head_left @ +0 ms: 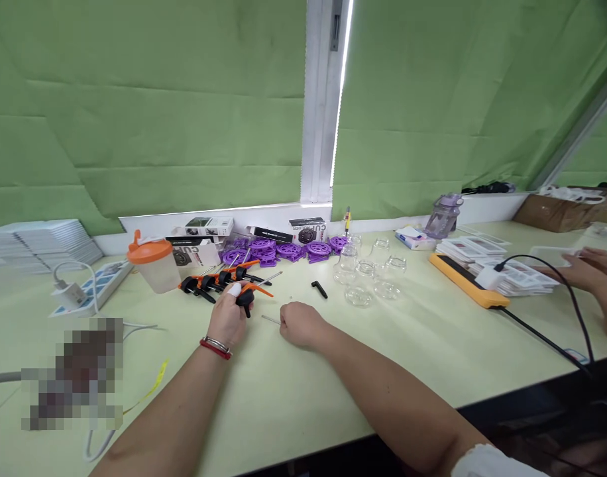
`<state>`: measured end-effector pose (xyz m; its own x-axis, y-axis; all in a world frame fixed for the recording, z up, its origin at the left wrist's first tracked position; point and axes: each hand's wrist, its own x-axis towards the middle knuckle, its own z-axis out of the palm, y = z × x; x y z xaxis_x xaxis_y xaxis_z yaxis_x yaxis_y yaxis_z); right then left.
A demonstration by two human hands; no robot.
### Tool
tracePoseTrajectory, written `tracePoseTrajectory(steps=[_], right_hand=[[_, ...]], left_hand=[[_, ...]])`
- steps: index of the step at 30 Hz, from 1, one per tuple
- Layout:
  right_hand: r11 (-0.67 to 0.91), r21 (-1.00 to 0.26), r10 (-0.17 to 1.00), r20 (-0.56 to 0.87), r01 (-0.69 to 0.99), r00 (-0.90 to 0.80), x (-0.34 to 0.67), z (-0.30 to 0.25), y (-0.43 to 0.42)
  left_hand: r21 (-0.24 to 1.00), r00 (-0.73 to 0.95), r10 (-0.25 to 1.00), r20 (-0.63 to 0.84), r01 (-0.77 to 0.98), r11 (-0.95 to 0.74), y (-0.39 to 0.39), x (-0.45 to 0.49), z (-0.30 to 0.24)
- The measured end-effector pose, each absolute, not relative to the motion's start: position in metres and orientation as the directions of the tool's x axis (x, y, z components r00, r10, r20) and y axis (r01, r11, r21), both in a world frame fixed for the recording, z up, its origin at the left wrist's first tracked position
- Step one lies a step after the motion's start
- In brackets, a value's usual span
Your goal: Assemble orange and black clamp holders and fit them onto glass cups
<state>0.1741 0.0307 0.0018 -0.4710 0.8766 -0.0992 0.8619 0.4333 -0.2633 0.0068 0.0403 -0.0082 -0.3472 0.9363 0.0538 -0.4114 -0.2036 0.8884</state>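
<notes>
My left hand (226,313) is closed around a sprayer head (244,298) with a black cap and an orange trigger. Beside it, my right hand (301,324) is curled shut on a thin grey tube (270,319), whose end sticks out to the left just above the table. Just beyond my left hand lie several similar black-and-orange sprayer heads (211,283) with thin tubes. A small black angled piece (319,289) rests on the table past my right hand. Several clear glass bottles (366,271) stand to its right.
Purple plastic parts (278,250) and cup holder boxes (307,232) line the back. An orange-lidded cup (157,265) and a white power strip (92,288) stand left. At right are an orange power strip (462,281), card stacks (517,275) and another person's hands (576,271).
</notes>
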Motion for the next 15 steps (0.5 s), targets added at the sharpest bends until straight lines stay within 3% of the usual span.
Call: tracePoseTrajectory(steps=[5, 8, 12, 15], right_hand=[[0.462, -0.315, 0.871, -0.014, 0.829, -0.491, 0.181, 0.009, 0.029], [0.494, -0.443, 0.857, 0.103, 0.748, -0.505, 0.185, 0.012, 0.033], [0.513, -0.708, 0.842, 0.303, 0.486, -0.447, 0.19, 0.014, 0.038], [0.513, -0.826, 0.842, 0.431, 0.234, -0.326, 0.193, 0.018, 0.04]], left_hand=[[0.888, -0.307, 0.951, 0.032, -0.428, -0.168, 0.039, 0.01, -0.009], [0.876, -0.278, 0.961, 0.011, -0.46, -0.143, 0.038, 0.011, -0.007], [0.854, -0.22, 0.975, -0.029, -0.512, -0.09, 0.035, 0.015, -0.004], [0.848, -0.137, 0.989, -0.05, -0.53, -0.031, 0.03, 0.022, -0.003]])
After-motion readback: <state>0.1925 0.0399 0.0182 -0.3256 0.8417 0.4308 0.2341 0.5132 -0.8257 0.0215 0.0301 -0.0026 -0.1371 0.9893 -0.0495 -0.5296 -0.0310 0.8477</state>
